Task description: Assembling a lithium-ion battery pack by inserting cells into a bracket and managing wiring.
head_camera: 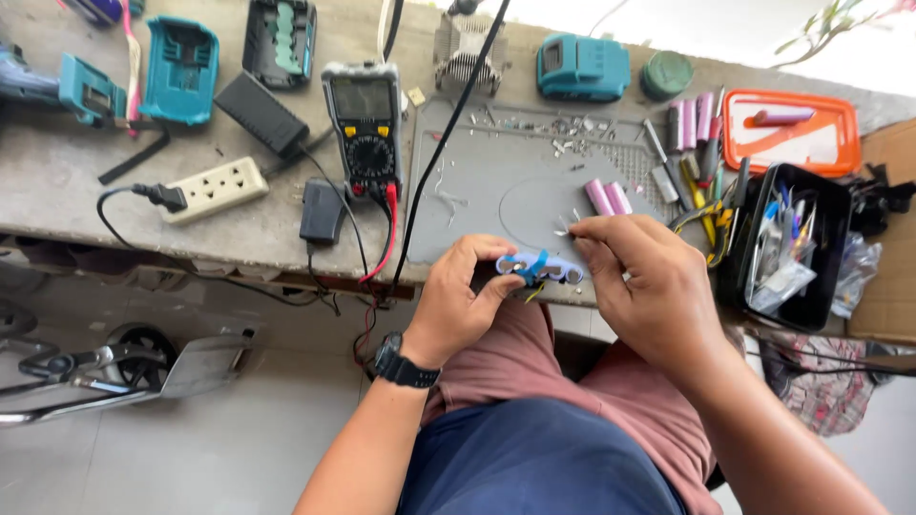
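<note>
pinching a small blue battery holder (537,268) at its ends, left hand (458,305) and right hand (644,286) grip it over the counter (239,229). it looks light, stiff, maybe brittle.

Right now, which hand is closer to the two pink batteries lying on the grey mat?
The right hand: its fingertips sit just below the pink batteries. The left hand is farther, down to their left, holding the blue battery holder.

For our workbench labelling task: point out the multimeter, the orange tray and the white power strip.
multimeter (365,124): head view, dial.
orange tray (840,119): head view, right rim.
white power strip (216,189): head view, top face.
</note>
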